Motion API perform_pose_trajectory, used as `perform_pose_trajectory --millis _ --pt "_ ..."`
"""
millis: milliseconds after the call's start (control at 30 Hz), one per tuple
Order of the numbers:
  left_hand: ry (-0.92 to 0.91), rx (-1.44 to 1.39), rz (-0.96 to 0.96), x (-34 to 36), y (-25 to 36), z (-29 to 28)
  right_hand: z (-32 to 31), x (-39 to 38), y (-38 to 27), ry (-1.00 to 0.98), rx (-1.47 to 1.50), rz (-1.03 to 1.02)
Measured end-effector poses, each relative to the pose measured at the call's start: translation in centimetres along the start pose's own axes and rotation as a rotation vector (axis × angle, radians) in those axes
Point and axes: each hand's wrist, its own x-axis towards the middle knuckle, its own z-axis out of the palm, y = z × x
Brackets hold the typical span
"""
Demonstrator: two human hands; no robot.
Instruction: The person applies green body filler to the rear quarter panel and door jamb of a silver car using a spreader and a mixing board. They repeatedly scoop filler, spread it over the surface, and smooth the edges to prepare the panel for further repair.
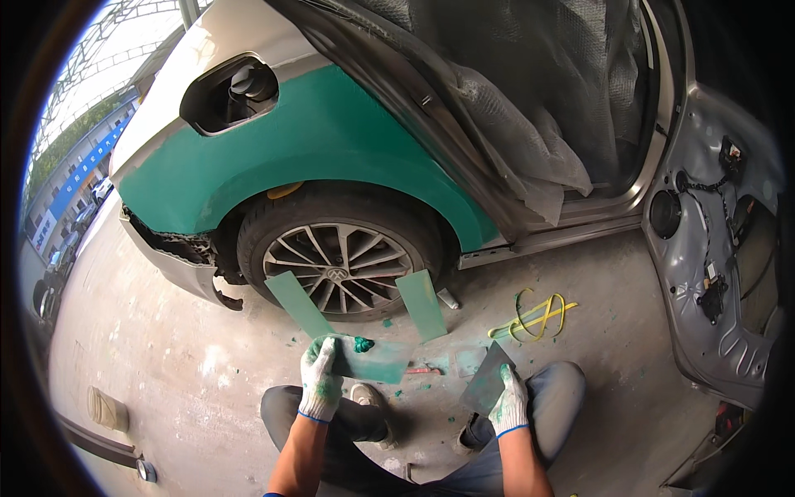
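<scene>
My left hand, in a white knit glove stained green, grips a flat putty board by its left end. A dark green lump of body filler sits on the board, with a green smear across it. My right hand, gloved likewise, is closed on the lower edge of a thin dark grey filler spreader. The spreader is apart from the board. Beyond both hands is a car's rear side panel coated in green filler around the wheel arch.
Two pale green flat plates lean by the wheel. A small tube and yellow tape strips lie on the floor. Plastic sheeting hangs in the door opening. An opened door stands right; a bucket left.
</scene>
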Motion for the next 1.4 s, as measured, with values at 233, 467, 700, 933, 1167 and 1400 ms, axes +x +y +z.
perform_pose_trajectory --millis 233,467,700,933,1167,1400 --pt "-0.347 0.215 -0.119 4.8 3.4 3.6 0.8 -0.8 -1.6 -0.008 -0.148 0.031" --pt "-0.611 0.149 -0.218 7.1 1.5 7.4 -1.0 2.9 -1.3 -0.112 -0.251 0.121" --pt "-0.802 -0.137 -0.284 7.0 2.8 9.1 4.8 2.6 2.5 -0.096 -0.330 0.035" --pt "-0.633 -0.141 -0.255 8.9 4.6 6.4 11.4 2.2 6.1 -0.115 -0.454 0.046" --pt "-0.464 -0.189 -0.231 9.9 6.1 3.5 10.7 1.1 7.4 -0.022 -0.701 0.035" --pt "-0.300 -0.232 -0.169 10.5 6.9 1.4 10.8 -0.1 7.6 -0.063 -0.574 0.070"
